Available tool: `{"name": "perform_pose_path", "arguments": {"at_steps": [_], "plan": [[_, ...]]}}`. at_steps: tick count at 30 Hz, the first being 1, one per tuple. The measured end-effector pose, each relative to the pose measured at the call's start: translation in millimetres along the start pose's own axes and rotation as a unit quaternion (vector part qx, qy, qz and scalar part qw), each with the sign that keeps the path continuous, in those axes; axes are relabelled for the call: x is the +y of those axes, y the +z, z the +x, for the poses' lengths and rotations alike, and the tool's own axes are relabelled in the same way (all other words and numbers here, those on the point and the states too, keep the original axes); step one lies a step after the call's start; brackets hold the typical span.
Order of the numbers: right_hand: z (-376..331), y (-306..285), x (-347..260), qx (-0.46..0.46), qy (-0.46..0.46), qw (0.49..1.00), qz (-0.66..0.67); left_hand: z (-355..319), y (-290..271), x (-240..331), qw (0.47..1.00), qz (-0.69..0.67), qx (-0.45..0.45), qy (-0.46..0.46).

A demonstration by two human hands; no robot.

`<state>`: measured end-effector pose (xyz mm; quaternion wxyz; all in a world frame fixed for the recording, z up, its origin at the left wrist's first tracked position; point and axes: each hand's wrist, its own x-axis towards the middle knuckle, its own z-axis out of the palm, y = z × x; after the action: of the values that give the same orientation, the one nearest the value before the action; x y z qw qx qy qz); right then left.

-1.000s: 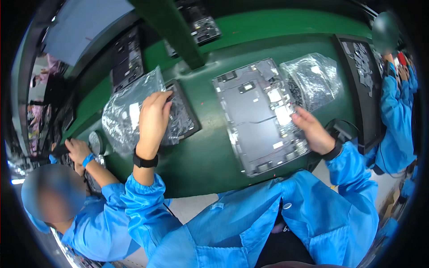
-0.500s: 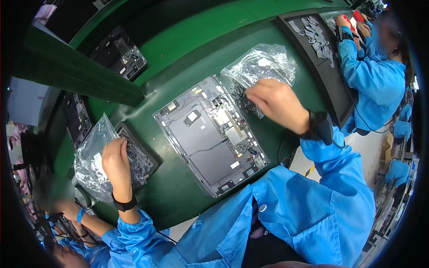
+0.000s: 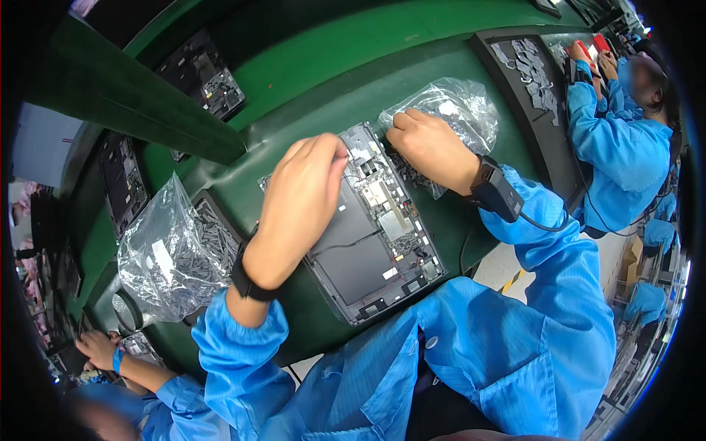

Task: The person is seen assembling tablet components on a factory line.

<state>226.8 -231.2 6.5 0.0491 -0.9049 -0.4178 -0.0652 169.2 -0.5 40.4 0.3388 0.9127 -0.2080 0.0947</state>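
An opened grey laptop base (image 3: 368,242), circuitry exposed, lies flat and angled on the green bench beside a crinkled clear plastic bag (image 3: 456,110).

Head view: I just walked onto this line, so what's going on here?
A person in a blue smock bends over an opened grey device on the green bench. The left hand lies over its upper part; the right hand reaches into a clear plastic bag beside it. Another bag sits at the left.

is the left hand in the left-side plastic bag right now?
No, the left hand is over the open device chassis at its upper edge, apart from the clear plastic bag lying further left.
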Motion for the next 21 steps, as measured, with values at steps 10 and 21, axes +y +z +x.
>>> {"name": "perform_pose_path", "arguments": {"at_steps": [10,21], "plan": [[7,0,-19,0.172,0.089,0.926,0.323,-6,19,-19,0.989,0.045,-0.009,-0.142],[3,4,-34,0.170,0.098,0.893,0.406,-17,13,-6,0.988,-0.043,0.033,-0.147]]}}
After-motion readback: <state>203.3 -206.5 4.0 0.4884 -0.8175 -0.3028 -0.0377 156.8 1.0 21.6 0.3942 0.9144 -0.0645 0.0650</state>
